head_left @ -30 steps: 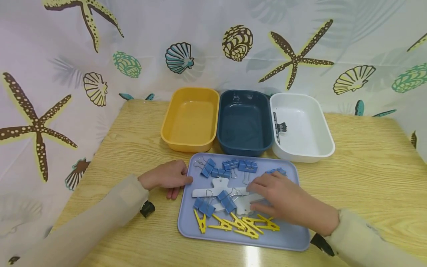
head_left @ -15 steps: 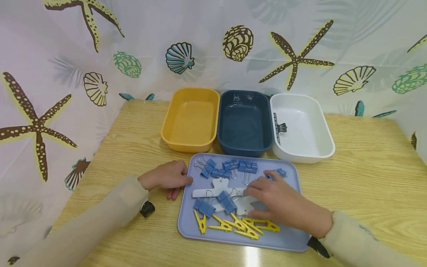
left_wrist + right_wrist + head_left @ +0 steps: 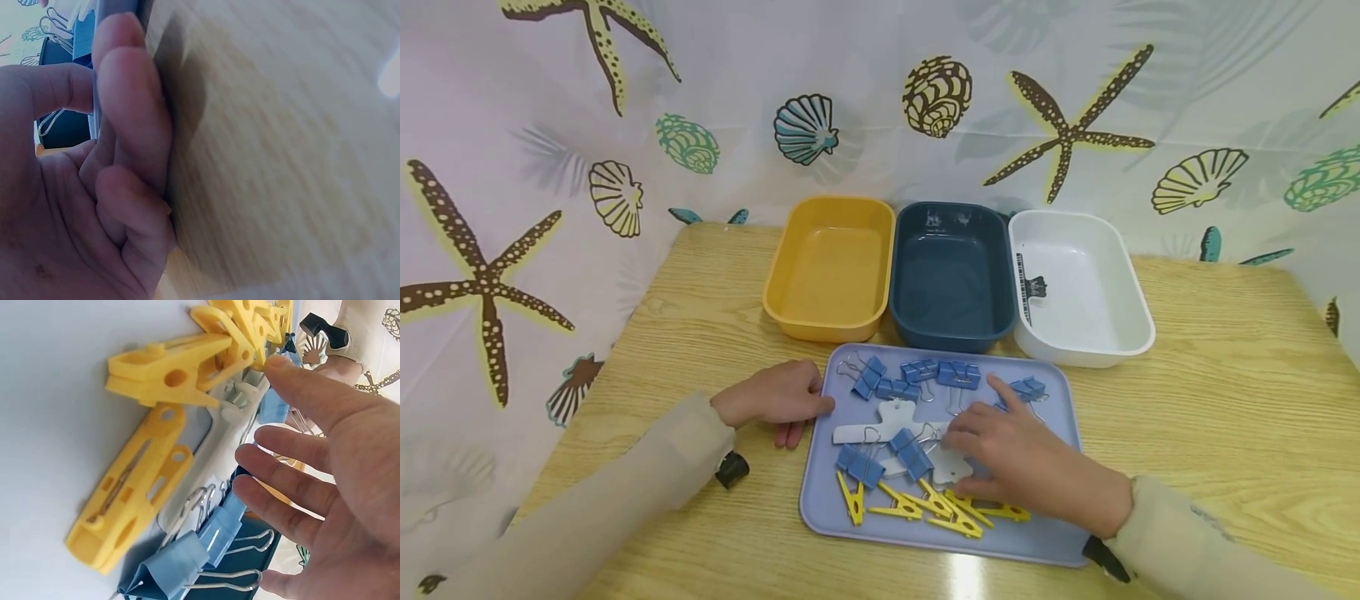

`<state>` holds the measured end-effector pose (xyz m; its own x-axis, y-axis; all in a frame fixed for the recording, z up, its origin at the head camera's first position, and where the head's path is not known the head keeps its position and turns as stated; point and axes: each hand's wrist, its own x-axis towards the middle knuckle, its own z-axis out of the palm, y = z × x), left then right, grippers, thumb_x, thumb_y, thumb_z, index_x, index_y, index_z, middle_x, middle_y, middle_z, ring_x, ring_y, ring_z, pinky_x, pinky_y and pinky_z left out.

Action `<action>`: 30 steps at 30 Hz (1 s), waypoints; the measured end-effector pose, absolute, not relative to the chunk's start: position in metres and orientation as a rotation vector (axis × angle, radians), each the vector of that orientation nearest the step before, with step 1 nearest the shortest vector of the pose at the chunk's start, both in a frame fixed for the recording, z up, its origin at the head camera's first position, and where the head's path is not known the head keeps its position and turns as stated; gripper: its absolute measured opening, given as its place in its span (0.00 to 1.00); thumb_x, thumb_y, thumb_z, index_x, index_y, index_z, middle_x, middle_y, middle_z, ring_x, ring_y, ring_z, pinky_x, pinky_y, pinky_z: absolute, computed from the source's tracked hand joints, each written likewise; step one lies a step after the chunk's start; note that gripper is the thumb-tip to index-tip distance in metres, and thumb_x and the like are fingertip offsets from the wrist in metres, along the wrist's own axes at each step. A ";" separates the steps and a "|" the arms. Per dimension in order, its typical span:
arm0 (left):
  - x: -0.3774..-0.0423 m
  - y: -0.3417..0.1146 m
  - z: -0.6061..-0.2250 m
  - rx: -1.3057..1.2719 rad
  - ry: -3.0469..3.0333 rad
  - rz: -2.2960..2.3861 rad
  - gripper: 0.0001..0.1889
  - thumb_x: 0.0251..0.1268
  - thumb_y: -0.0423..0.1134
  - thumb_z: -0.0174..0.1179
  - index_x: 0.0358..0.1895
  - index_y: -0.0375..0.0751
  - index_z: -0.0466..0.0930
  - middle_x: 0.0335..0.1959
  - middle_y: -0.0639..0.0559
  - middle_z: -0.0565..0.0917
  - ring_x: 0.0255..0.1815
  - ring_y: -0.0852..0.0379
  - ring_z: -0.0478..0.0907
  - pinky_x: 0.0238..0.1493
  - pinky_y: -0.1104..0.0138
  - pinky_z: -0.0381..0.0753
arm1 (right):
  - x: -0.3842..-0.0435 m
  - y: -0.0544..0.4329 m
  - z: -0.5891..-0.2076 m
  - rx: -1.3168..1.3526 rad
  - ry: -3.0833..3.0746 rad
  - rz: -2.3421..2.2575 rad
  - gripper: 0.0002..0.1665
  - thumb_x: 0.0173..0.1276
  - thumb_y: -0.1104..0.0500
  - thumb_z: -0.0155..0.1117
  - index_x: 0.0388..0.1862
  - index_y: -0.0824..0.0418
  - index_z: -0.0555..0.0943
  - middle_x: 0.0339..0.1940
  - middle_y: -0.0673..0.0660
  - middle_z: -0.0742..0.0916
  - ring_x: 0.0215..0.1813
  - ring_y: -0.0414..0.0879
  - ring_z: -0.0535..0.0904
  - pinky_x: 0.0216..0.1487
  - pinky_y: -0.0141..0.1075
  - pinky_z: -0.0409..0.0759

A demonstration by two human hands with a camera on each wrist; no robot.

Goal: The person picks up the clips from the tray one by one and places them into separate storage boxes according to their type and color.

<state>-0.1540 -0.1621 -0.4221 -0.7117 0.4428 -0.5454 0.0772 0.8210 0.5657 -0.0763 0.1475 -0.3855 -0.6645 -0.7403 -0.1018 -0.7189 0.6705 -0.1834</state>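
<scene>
My left hand (image 3: 771, 396) pinches the left rim of the lilac tray (image 3: 1045, 542), thumb inside and fingers outside, as the left wrist view shows. Over the tray's right half, my right hand (image 3: 1026, 458) is spread with nothing in its grasp; its index finger points away. Below it lie white wide-jawed clips (image 3: 895, 414), one partly covered by the hand. Blue binder clips (image 3: 958, 374) are scattered along the tray's far side and middle, another (image 3: 1028, 388) beyond the right fingers. Yellow clothespins (image 3: 169, 369) bunch along the near side, close to my right thumb.
Behind the tray stand a yellow bin (image 3: 835, 275), a dark blue bin (image 3: 951, 283) and a white bin (image 3: 1082, 292) side by side. A black clip-like item (image 3: 1034, 287) with ruler markings is in the white one. A patterned curtain (image 3: 865, 75) hangs behind the wooden table (image 3: 1217, 375).
My right hand has shifted left over the tray and its index finger has straightened, uncovering more of the right-hand blue binder clip. The left hand stays at the rim.
</scene>
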 end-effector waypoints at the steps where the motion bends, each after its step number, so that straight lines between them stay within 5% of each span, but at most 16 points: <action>1: -0.154 -0.162 -0.422 0.379 2.298 0.676 0.19 0.68 0.46 0.52 0.20 0.39 0.77 0.09 0.48 0.81 0.07 0.55 0.76 0.13 0.71 0.66 | -0.076 0.147 -0.386 -1.200 2.713 -0.188 0.26 0.53 0.42 0.73 0.49 0.51 0.83 0.47 0.47 0.87 0.54 0.46 0.79 0.71 0.65 0.52; 30: -0.154 -0.162 -0.423 0.386 2.292 0.686 0.20 0.68 0.46 0.52 0.19 0.39 0.77 0.09 0.47 0.81 0.07 0.55 0.76 0.12 0.71 0.65 | -0.081 0.148 -0.386 -1.315 2.760 -0.223 0.08 0.59 0.52 0.70 0.38 0.49 0.87 0.35 0.43 0.88 0.44 0.40 0.81 0.68 0.66 0.57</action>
